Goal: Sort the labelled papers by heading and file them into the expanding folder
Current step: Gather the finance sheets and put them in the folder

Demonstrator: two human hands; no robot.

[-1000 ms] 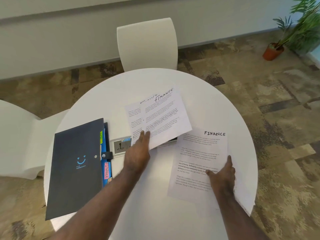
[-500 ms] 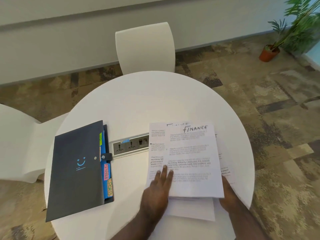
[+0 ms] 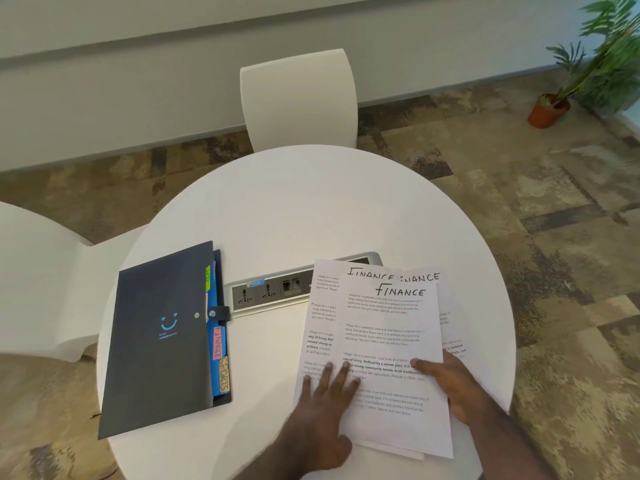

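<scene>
Three white printed papers headed FINANCE (image 3: 388, 327) lie overlapped in a loose stack on the right half of the round white table (image 3: 294, 209). My left hand (image 3: 322, 410) lies flat on the stack's lower left part, fingers spread. My right hand (image 3: 457, 386) grips the stack's right edge, its thumb on the top sheet. The dark expanding folder (image 3: 156, 341) lies shut on the left of the table, a blue smile on its cover. Coloured tabs stick out along its right side, among them a pink FINANCE tab (image 3: 217, 342) and an orange SPORTS tab (image 3: 224, 374).
A silver socket strip (image 3: 270, 292) is set into the table between folder and papers, its right end under the sheets. One white chair (image 3: 298, 98) stands at the far side, another (image 3: 38, 282) at the left. A potted plant (image 3: 550, 109) stands on the carpet far right.
The two Finance sheets that my left hand slid over now lie on the third sheet at the right. Both hands have drawn in onto this one stack. The folder has not moved.
</scene>
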